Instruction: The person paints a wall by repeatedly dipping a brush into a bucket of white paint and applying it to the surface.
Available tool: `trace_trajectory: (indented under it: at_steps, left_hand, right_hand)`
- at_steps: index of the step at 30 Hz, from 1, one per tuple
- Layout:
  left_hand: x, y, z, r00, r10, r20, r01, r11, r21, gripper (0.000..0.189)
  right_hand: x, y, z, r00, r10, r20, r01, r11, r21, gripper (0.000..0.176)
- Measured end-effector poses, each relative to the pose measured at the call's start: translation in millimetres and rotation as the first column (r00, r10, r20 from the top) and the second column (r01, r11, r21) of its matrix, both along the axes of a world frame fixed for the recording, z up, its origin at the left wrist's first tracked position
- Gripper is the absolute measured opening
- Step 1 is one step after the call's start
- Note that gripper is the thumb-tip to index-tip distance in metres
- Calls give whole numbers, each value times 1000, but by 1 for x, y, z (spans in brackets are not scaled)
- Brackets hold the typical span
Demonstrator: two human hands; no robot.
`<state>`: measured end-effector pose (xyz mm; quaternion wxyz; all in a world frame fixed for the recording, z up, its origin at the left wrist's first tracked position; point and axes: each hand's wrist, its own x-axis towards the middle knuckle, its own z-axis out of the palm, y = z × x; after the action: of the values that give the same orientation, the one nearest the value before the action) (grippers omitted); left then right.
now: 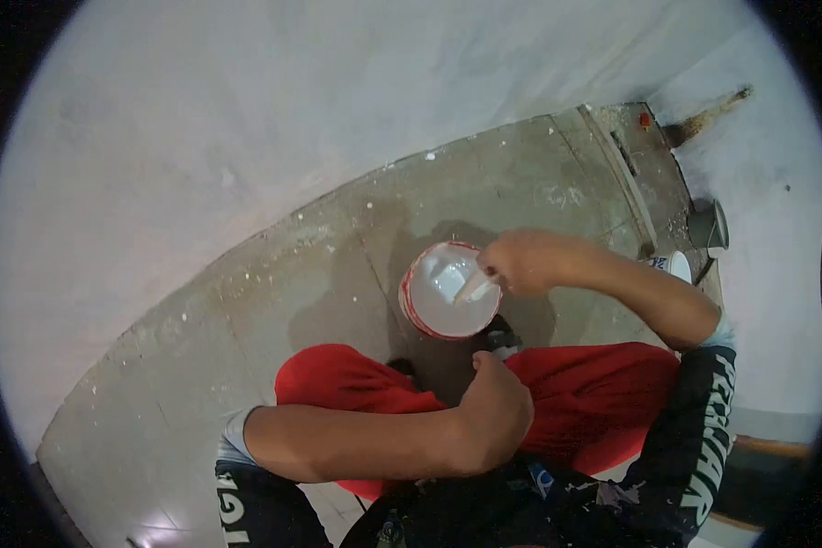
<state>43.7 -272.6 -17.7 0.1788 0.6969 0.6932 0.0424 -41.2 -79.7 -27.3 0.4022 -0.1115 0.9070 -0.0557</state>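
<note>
A round white bucket with a red-marked rim stands on the floor in front of me, between my feet. White liquid, likely paint, lies inside, with a bright reflection on its surface. Over the bucket's right rim, my right hand is closed around a pale stick. The stick slants down into the bucket; its lower end is hard to make out. My left hand is held in front of my lap, curled into a loose fist with the thumb uppermost. Nothing shows sticking out of it.
A pale wall rises close beyond the bucket. White specks dot the tiled floor. To the right are a white tub, a tipped grey bucket, a raised ledge and a small red object.
</note>
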Motion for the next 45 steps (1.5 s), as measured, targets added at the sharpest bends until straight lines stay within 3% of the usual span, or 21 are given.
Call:
trace_trajectory:
  at_steps: [2,3,7,10,12,17,22,25,27,31,34,36,37,39,40,42,43,45]
  left_hand:
    - [3,6,-1,994,-101,31,104,990,-97,30]
    - [3,9,-1,994,-96,43,100,990,-102,30]
    - [-5,17,2,995,-86,-52,76,981,-178,29]
    - [-9,17,0,997,-62,-51,52,982,-180,29]
    - [-9,17,-1,997,-53,-48,44,985,-167,30]
    - [-8,15,-5,998,-28,-63,19,991,-136,29]
    - [-10,17,-6,998,-34,-60,23,986,-164,29]
    - [-11,18,-7,997,-50,-52,40,985,-169,30]
    - [-12,17,-6,998,-50,-44,42,985,-170,29]
    - [-12,15,-3,997,-53,-48,44,985,-164,30]
    - [-13,15,-2,997,-44,-62,32,983,-179,30]
    - [-14,14,-3,997,-45,-63,32,980,-196,30]
    - [-13,13,-5,996,-44,-73,30,984,-175,29]
    - [-15,14,-5,995,-46,-90,32,988,-150,29]
    - [-18,15,-3,996,-66,-59,53,977,-209,29]
    - [-19,16,-3,996,-88,-34,76,962,-262,29]
    - [-18,15,-6,995,-90,-50,75,965,-253,29]
    - [-15,15,-7,993,-92,-75,71,968,-239,29]
  right_hand:
    - [10,-5,-47,997,35,-67,-34,999,16,18]
    - [13,-6,-70,987,68,-147,-63,997,37,19]
    - [13,-13,-138,972,170,-162,-169,985,25,19]
    - [12,-22,-167,975,91,-204,-104,993,-56,26]
    - [12,-28,-177,981,-7,-195,7,1000,0,34]
    - [23,-23,-208,984,-44,-172,50,998,29,37]
    - [28,-18,-198,997,-25,-77,29,998,57,31]
    - [19,-12,-180,996,-14,-91,12,1000,-23,26]
    - [7,-15,-167,999,14,35,-17,997,77,24]
    - [-5,5,-172,999,0,52,-3,997,71,24]
    - [-8,29,-152,983,-27,181,35,999,-38,25]
    - [-6,45,-129,957,-63,282,123,972,-201,25]
    - [-3,53,-117,958,-65,279,124,972,-199,25]
    - [5,69,-94,896,-266,356,382,870,-311,26]
    - [8,75,-85,897,-271,350,383,870,-310,26]
    - [14,86,-73,770,-499,399,614,750,-246,23]
    - [18,93,-72,771,-503,391,614,751,-245,23]
    - [25,104,-75,709,-557,433,698,639,-322,22]
